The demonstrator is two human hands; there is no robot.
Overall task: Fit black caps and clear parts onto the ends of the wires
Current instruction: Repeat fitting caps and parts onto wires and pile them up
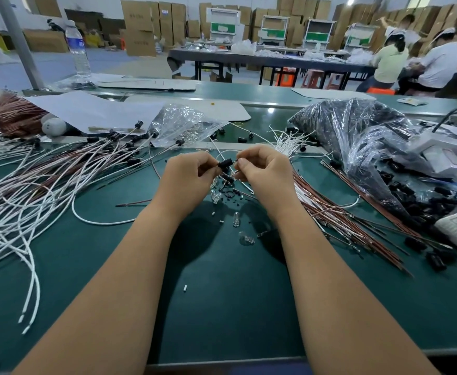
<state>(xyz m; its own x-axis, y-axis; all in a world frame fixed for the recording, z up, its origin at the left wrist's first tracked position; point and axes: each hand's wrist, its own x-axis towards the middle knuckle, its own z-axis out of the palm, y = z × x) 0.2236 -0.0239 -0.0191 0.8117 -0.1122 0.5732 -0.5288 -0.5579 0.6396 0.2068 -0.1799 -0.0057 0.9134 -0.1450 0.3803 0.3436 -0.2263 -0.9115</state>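
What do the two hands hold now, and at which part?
The left hand pinches a black cap at its left end. The right hand pinches a thin wire just beside the cap's right end.

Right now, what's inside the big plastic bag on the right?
The plastic bag holds a heap of small black caps, seen through the film. Glare and folds hide how deep the heap goes and whether anything else is in there.

A black cap (225,163) lies sideways, pinched above the green table (222,293); white wires (19,212) sprawl left of it.
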